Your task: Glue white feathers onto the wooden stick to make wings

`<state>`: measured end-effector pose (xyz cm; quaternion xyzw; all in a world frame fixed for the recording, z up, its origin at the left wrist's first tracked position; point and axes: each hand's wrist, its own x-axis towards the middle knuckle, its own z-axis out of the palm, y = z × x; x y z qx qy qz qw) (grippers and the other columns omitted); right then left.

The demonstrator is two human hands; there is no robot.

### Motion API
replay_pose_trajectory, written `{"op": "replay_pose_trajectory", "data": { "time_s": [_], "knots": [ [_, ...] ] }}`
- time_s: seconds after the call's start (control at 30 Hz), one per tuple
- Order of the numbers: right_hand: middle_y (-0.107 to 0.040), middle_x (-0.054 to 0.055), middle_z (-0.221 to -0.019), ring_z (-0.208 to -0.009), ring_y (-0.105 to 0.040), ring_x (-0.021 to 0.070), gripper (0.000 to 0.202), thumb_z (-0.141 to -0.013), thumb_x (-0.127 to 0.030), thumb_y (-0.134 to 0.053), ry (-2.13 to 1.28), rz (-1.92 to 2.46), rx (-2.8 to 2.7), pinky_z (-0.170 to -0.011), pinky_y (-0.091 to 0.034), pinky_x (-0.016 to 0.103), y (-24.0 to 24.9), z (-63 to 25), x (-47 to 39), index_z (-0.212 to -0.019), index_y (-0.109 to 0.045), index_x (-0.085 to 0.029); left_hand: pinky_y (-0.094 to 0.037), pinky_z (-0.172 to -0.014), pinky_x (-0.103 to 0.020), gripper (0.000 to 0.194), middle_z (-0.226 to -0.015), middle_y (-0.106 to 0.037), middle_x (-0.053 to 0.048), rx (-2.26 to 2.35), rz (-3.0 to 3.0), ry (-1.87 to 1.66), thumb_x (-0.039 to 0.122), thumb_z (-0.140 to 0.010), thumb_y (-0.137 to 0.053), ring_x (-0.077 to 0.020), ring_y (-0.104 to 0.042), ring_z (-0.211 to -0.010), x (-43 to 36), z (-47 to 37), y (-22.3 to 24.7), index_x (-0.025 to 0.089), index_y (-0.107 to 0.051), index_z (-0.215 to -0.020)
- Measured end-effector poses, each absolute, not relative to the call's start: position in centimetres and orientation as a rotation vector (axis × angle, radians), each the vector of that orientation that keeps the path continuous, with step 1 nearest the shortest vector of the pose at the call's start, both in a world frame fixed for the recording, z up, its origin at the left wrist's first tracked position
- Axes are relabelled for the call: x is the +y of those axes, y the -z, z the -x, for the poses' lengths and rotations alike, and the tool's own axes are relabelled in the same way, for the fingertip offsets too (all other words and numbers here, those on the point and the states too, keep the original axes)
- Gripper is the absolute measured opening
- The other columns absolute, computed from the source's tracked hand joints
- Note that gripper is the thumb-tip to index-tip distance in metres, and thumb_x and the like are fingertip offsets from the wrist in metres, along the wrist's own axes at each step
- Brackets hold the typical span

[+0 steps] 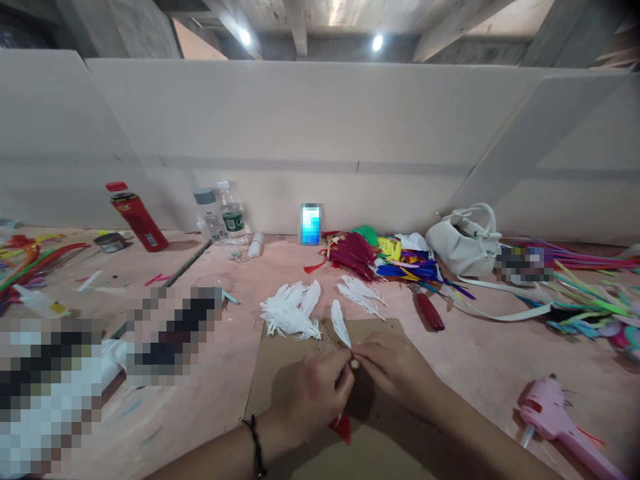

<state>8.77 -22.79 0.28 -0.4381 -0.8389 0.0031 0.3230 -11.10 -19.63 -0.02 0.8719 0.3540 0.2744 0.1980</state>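
Note:
Both hands meet over a sheet of brown cardboard (280,367). A white feather (341,324) points up and away from their fingertips. My right hand (395,363) pinches its lower end between thumb and fingers. Curled into a loose fist, my left hand (320,387) touches the same spot; what lies inside its fingers is hidden. A small red piece (341,429) shows below the left hand, on or just above the cardboard. Beyond the hands lie a pile of white feathers (293,309) and a smaller bunch of white feathers (361,295).
A pink glue gun (555,413) lies at the right. Coloured feathers (355,255), a dark red handle (429,311) and a white handbag (465,243) are farther back. A lit phone (311,224) stands against the white partition. A red bottle (137,217) and a clear bottle (231,217) stand back left.

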Motion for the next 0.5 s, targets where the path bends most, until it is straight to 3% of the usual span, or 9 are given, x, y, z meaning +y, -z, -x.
{"op": "replay_pose_trajectory", "data": {
  "time_s": [0.17,0.3,0.5],
  "knots": [
    [-0.068,0.007,-0.077,-0.072,-0.060,0.0210,0.024,-0.095,-0.011,-0.047,0.101,1.189,-2.263,-0.064,-0.041,0.031,-1.3,-8.5,-23.1,-0.089,-0.069,-0.017,-0.030,-0.055,-0.029,0.015,-0.076,-0.074,-0.005,1.088,-2.584,-0.579,0.016,-0.088,-0.057,-0.0194,-0.064,-0.067,-20.3,11.5,-0.5,0.023,-0.069,-0.082],
    [-0.067,0.005,-0.079,-0.076,-0.060,0.0204,0.019,-0.091,-0.012,-0.048,0.003,1.286,-2.193,-0.067,-0.040,0.030,-1.0,-8.6,-22.7,-0.085,-0.065,-0.019,-0.033,-0.059,-0.029,0.019,-0.079,-0.074,-0.004,0.989,-2.522,-0.572,0.016,-0.091,-0.053,-0.0188,-0.065,-0.071,-20.3,11.1,-0.9,0.022,-0.069,-0.083],
    [-0.061,0.004,-0.073,-0.068,-0.058,0.0202,0.018,-0.092,-0.016,-0.039,0.039,1.763,-1.993,-0.061,-0.035,0.030,-1.5,-10.6,-21.4,-0.079,-0.051,-0.021,-0.039,-0.061,-0.025,0.030,-0.062,-0.060,0.001,0.720,-1.939,-0.702,0.030,-0.102,-0.043,-0.0139,-0.057,-0.059,-19.7,10.3,-0.4,0.017,-0.067,-0.088]
  ]
}}
